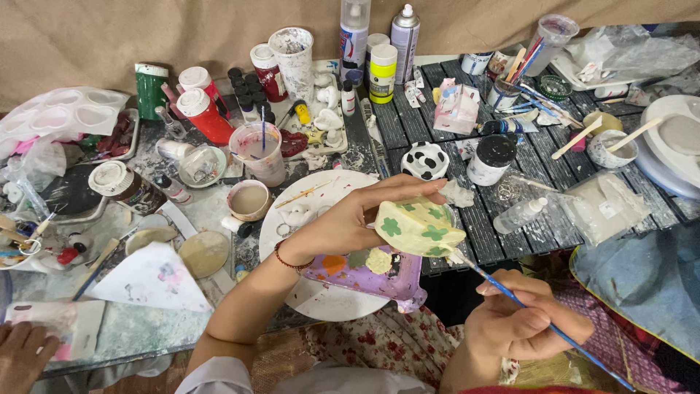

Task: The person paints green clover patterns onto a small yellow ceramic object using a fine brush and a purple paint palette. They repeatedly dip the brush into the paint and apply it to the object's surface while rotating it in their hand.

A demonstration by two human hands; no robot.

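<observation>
Yellow ceramic piece [419,227] w/ green clover shapes is held up in the air, centre of view, above a purple paint tray [379,281] that sits partly on a round white plate [328,299].

Around it: black-and-white cow figurine [425,160] just behind, black-lidded white jar [490,159] to its right, small clear bottle [519,215] lying on the dark slatted mat [474,226]. Cup of murky water [259,152] and a small beige bowl [248,199] on the far side of the plate, red paint bottles [204,113] further back, spray cans [405,33] by the brown backdrop. Table v. crowded, but nothing sits btwn the piece and the brush.

Left hand [343,222] grips the piece from its left side: fingers curl over the top, thumb underneath, wrist w/ red bead bracelet [292,261] bent, forearm coming up from bottom of view.

Right hand [521,317] is lower and to the right, fingers pinched on a blue-handled brush [539,321] like a pen. Brush slants up-left; tip touches the piece's lower right edge.

Another person's hand [22,350] shows at bottom left corner, resting by a pink-and-white packet [65,328].
</observation>
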